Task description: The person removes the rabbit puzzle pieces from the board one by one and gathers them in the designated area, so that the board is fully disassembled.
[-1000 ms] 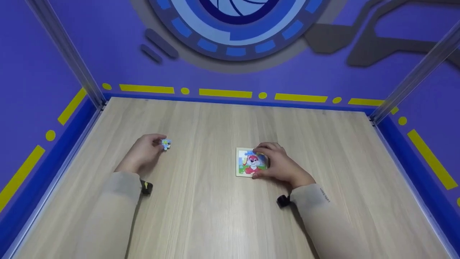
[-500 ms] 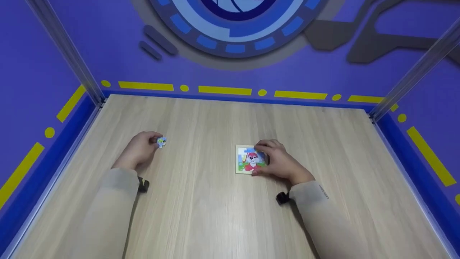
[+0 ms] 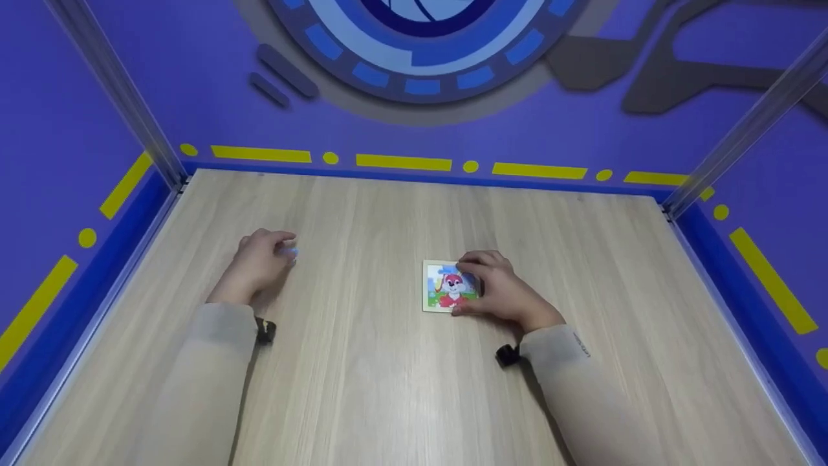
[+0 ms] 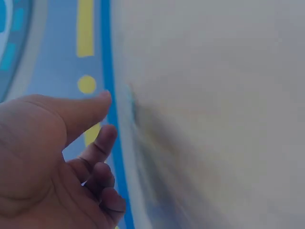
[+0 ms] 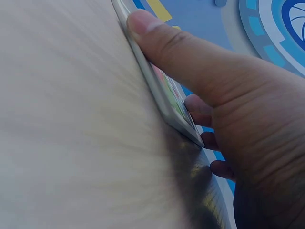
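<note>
At the left of the table my left hand [image 3: 259,262] has its thumb and index finger apart. A small bluish puzzle piece [image 3: 292,251], blurred and partly hidden, shows right at the fingertips in the head view. In the left wrist view nothing sits between the fingers of the left hand [image 4: 71,143]. My right hand [image 3: 501,291] grips a square wooden-framed puzzle [image 3: 446,294] by its right part, thumb on the near edge, fingers at the far edge. The puzzle shows a red and white cartoon animal; the hand covers its right side. In the right wrist view the thumb presses on the frame [image 5: 164,107].
A light wood-grain table [image 3: 362,362] spreads under both hands. Blue-purple printed panels [image 3: 388,139] with yellow dashes stand along its back and sides, with metal posts [image 3: 152,142] at the back corners. Small black wrist cameras [image 3: 508,356] sit below the cuffs.
My left hand first drew slightly left with the puzzle piece pinched; now its thumb and finger have parted and less of the piece shows. My right hand keeps its hold on the framed puzzle.
</note>
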The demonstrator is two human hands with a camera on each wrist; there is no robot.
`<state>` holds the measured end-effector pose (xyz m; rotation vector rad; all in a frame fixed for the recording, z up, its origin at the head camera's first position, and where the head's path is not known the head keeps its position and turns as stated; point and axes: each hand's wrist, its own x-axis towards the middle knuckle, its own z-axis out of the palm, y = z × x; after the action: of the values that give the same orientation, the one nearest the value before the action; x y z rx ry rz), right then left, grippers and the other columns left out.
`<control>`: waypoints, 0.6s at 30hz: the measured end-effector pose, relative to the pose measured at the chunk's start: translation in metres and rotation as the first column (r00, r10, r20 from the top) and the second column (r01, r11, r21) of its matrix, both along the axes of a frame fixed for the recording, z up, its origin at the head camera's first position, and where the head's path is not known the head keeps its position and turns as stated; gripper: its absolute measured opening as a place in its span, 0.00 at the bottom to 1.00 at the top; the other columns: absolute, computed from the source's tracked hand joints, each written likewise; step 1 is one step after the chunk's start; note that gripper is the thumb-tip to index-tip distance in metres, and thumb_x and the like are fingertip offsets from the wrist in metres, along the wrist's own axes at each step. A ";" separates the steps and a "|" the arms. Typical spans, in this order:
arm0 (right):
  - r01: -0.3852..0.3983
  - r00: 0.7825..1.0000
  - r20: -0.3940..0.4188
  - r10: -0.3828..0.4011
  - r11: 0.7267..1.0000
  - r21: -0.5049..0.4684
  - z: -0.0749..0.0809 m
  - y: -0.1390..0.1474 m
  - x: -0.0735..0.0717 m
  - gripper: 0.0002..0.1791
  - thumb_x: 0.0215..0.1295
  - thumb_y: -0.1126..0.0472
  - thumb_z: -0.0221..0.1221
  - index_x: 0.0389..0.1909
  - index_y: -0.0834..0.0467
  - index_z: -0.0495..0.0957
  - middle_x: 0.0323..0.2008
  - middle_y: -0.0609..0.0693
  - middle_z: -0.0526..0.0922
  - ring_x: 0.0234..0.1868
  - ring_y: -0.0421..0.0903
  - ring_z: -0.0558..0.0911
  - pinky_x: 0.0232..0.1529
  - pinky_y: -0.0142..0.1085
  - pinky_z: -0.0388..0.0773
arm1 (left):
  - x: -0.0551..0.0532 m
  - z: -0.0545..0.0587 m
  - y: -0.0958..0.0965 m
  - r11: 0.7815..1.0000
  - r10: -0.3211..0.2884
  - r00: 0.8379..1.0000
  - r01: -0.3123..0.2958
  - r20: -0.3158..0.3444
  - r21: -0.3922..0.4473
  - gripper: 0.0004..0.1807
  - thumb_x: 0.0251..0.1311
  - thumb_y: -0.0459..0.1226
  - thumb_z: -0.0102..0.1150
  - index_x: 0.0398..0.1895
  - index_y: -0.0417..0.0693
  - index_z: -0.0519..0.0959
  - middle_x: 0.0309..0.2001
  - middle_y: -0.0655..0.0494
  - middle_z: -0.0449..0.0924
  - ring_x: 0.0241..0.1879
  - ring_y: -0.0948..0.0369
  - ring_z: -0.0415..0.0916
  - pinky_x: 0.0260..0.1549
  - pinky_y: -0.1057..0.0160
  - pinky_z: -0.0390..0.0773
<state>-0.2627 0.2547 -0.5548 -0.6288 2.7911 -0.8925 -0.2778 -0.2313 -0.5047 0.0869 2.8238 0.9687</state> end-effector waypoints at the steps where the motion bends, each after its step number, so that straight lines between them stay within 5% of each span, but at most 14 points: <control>1: 0.001 1.000 -0.002 -0.001 1.000 0.000 0.000 0.000 0.000 0.57 0.51 0.29 0.85 0.79 0.53 0.80 0.80 0.49 0.74 0.85 0.57 0.64 0.88 0.61 0.64 | 0.000 0.002 0.005 1.000 -0.004 1.000 0.004 -0.009 0.014 0.28 0.87 0.41 0.56 0.84 0.43 0.73 0.76 0.33 0.73 0.78 0.34 0.64 0.81 0.33 0.68; 10: -0.014 1.000 -0.013 0.014 1.000 0.004 -0.004 -0.001 0.001 0.57 0.52 0.27 0.83 0.78 0.54 0.80 0.80 0.49 0.74 0.85 0.56 0.65 0.88 0.62 0.62 | 0.010 0.007 0.067 0.990 -0.058 0.994 0.068 -0.090 0.123 0.29 0.85 0.48 0.60 0.81 0.48 0.77 0.76 0.41 0.76 0.80 0.39 0.68 0.81 0.36 0.71; 18: 0.003 0.998 -0.062 -0.004 1.000 -0.011 -0.002 0.001 0.000 0.48 0.59 0.31 0.82 0.75 0.51 0.83 0.78 0.49 0.76 0.82 0.56 0.67 0.86 0.63 0.64 | 0.018 0.006 0.134 0.978 -0.129 0.989 0.140 -0.076 0.156 0.26 0.83 0.49 0.63 0.78 0.52 0.81 0.75 0.50 0.79 0.78 0.45 0.76 0.80 0.41 0.75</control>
<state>-0.2629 0.2561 -0.5568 -0.6644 2.8448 -0.9047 -0.2602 -0.0974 -0.4986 0.3304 2.7494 1.1802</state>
